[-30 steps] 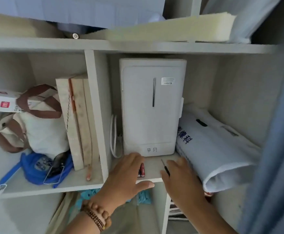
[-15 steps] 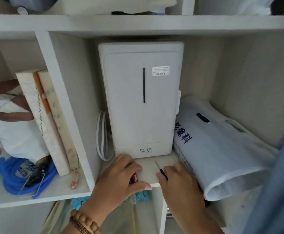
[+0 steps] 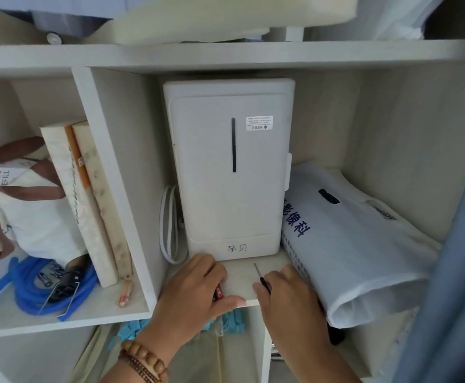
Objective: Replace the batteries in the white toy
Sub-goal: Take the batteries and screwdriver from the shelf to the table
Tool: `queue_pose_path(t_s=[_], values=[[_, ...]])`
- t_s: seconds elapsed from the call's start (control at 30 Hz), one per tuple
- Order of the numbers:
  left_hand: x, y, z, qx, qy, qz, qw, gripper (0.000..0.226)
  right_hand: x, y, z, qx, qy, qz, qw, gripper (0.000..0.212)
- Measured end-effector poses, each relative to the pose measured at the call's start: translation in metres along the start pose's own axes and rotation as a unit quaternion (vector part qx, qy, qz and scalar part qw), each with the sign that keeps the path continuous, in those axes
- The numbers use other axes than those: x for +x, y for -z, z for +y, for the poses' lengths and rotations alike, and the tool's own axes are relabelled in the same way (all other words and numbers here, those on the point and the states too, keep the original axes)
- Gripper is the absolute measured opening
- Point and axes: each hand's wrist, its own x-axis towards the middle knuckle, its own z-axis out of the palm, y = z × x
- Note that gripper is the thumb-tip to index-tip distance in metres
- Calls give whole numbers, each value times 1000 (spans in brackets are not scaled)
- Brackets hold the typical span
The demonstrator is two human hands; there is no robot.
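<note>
Left hand (image 3: 195, 294) palm-down around red batteries (image 3: 219, 293), right hand (image 3: 286, 297) around screwdriver (image 3: 261, 276)

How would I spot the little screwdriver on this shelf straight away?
Find the tall white appliance standing in the shelf's middle cubby. On the ledge just in front of it, the right hand grips the screwdriver, its thin shaft poking out toward the appliance. Unlike the red batteries under the left hand, it is slim, dark and pointed.
</note>
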Motion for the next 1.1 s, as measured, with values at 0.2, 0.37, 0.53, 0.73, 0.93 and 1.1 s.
queue_pose_path(t_s=[0.2, 0.37, 0.53, 0.73, 0.93, 1.1], values=[[-3, 1, -2, -29, -11, 8, 999, 54, 0, 3, -1, 24, 5, -13, 1000, 24], [-7, 6, 0, -47, 8, 23, 999, 53, 1, 5, -4, 11, -1, -20, 1000, 20], [-12, 12, 5, -68, 9, 44, 997, 47, -8, 9, -2, 10, 22, -58, 998, 13], [-26, 35, 13, -92, 16, 96, 991, 40, -14, 17, -6, 64, 49, -76, 994, 12], [-63, 73, 16, -51, 46, 122, 990, 38, -26, 14, -33, 199, 105, -44, 973, 9], [-116, 100, 6, -13, 105, 118, 987, 39, -50, -4, -72, 237, 174, -71, 953, 13]])
